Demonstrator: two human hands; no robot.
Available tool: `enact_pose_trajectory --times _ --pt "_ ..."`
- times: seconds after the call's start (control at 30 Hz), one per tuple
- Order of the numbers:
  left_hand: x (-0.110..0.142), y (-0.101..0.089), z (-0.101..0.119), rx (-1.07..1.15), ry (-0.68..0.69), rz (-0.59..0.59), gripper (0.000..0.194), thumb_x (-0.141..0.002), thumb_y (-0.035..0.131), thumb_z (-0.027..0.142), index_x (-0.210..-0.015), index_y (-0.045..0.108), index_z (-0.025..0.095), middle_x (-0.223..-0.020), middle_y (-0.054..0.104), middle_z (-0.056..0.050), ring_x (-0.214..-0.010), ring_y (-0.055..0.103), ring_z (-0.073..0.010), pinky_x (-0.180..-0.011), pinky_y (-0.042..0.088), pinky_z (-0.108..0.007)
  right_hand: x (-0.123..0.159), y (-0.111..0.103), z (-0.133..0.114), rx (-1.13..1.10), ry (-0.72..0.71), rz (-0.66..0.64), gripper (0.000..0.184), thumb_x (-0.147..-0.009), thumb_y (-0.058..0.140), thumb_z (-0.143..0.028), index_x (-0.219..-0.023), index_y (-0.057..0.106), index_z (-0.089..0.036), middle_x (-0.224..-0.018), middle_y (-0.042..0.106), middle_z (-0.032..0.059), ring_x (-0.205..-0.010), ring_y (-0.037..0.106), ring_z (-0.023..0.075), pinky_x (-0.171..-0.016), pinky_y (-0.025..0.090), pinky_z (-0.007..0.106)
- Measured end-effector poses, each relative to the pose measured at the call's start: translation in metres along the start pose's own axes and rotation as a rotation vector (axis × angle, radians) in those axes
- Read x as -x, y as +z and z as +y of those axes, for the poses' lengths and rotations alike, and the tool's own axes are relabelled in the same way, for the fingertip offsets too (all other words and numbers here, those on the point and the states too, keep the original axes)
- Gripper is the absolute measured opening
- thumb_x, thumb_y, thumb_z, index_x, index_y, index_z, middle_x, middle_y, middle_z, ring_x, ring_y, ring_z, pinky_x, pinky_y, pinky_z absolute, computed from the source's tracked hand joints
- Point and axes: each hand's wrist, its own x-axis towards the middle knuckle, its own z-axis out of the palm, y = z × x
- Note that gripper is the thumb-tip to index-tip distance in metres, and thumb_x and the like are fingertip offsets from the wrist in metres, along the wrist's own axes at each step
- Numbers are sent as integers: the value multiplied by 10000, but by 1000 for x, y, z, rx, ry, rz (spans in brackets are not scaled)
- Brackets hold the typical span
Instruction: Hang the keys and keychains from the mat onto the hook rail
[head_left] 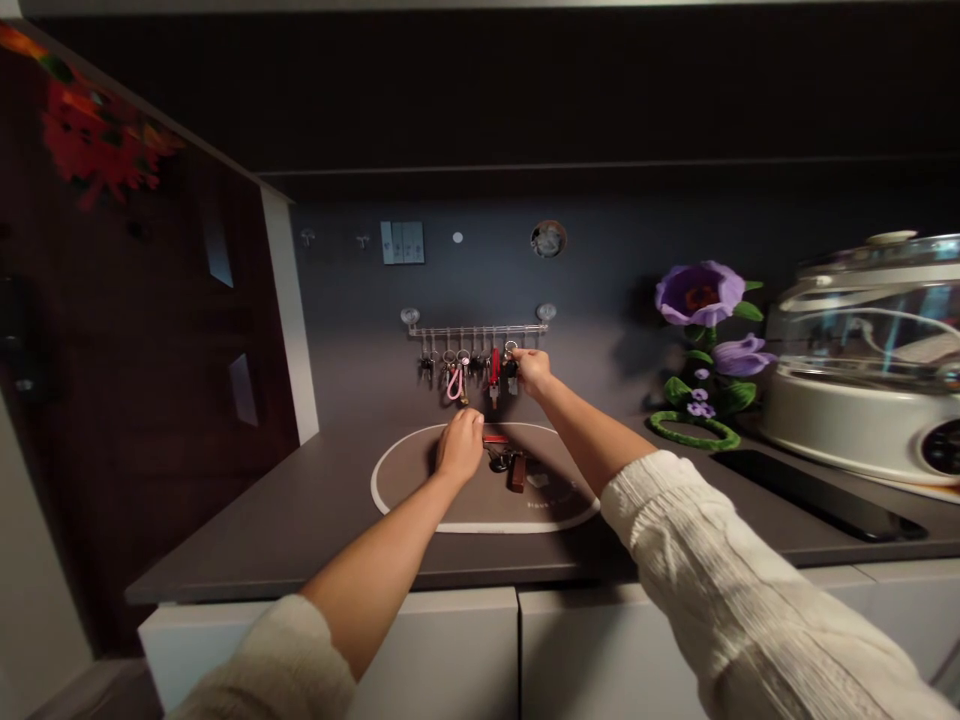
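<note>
My right hand (534,370) pinches a bunch of keys (513,372) by its ring, up at the right end of a wall-mounted hook rail (480,330). Beside it a red key fob (494,368) and a pink strap (454,382) hang among several other key bunches. My left hand (460,440) is closed low over the oval mat (405,485); what its fingers hold, if anything, is hidden. Just right of its fingertips lies a red strip (496,439). More keys (498,460) and a brown fob (518,473) rest on the mat.
On the right stand a purple flower decoration (701,295) and a cream appliance (847,400) with a clear lid. A long black flat object (817,492) lies in front of them. A light switch (403,243) is on the wall; a dark shelf (480,90) overhangs the counter.
</note>
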Motion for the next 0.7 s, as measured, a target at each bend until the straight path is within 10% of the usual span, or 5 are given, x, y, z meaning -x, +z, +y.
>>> enact_pose_trajectory --times 0.7 --pt "-1 0 -3 2 -16 14 267 -878 294 244 -795 539 178 -858 601 -71 -814 544 -177 -720 405 -291 -8 5 13 -11 -6 14 75 -627 586 -202 -586 566 -143 -464 539 -21 -462 492 96 -498 420 221"
